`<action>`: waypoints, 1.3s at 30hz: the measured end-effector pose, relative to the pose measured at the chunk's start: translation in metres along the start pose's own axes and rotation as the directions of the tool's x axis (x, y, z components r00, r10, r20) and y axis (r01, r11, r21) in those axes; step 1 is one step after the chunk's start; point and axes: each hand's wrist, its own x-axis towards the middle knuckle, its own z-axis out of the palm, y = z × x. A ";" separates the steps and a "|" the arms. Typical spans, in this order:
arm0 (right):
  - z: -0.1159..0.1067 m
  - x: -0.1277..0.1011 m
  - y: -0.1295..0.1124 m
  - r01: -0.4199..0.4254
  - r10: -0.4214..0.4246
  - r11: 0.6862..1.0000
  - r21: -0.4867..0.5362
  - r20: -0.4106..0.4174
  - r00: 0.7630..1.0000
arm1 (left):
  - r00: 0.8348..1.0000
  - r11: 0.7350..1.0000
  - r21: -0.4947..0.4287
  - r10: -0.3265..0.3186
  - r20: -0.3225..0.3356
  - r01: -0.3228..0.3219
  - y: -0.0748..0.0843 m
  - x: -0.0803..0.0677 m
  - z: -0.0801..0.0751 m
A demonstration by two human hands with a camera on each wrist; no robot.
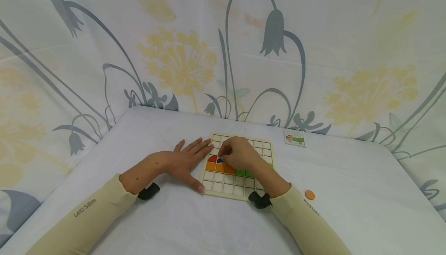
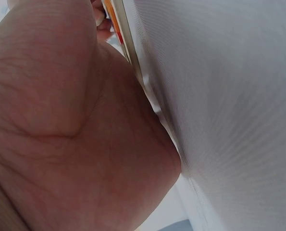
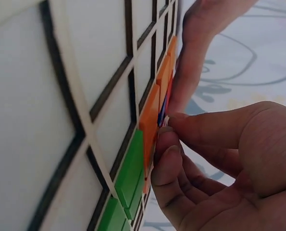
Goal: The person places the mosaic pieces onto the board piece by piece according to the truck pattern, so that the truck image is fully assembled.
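— Nearest the head camera are the two sleeved forearms; what are the hands doing past them?

— The right hand has its grip narrowed to a pinch: thumb and fingertips meet on a small blue piece, held right at the face of the board. The piece is directly under that grip, beside a red piece and just above the orange tiles.

— How would that blue piece handle?

— I'd judge it light, thin and stiff, a little flat chip. It looks smooth, so it could slip; the edges are the place to take it, as the fingertips do now.

— And the other hand?

— The left hand lies flat, fingers straight, its grip wide and holding nothing. Its fingers rest along the board's left edge and its thumb at the near corner, steadying it on the bench.

— What else sits round the pinch?

— Green tiles run to its right in the same row. A small picture card lies beyond the board, and an orange disc sits on the bench near the right forearm.
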 end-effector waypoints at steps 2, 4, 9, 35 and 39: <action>-0.003 -0.001 0.000 -0.005 0.005 1.000 0.009 -0.004 1.000 | 1.000 1.000 0.002 -0.002 0.001 0.002 0.000 0.000 0.000; -0.008 -0.002 0.000 -0.006 0.006 1.000 0.016 -0.011 1.000 | 1.000 1.000 0.006 -0.008 0.002 0.008 0.000 0.000 0.000; -0.025 -0.009 0.002 0.017 -0.016 1.000 0.012 -0.031 0.999 | 1.000 1.000 0.006 -0.011 0.003 0.011 0.000 0.002 0.002; -0.064 -0.145 0.062 0.060 -0.061 0.987 -0.150 -0.002 0.998 | 1.000 1.000 0.011 -0.027 0.005 0.027 0.003 0.003 0.003; -0.063 -0.162 0.070 0.053 -0.048 0.986 -0.157 0.038 0.998 | 0.999 0.999 0.015 -0.035 0.001 0.035 0.002 0.002 0.002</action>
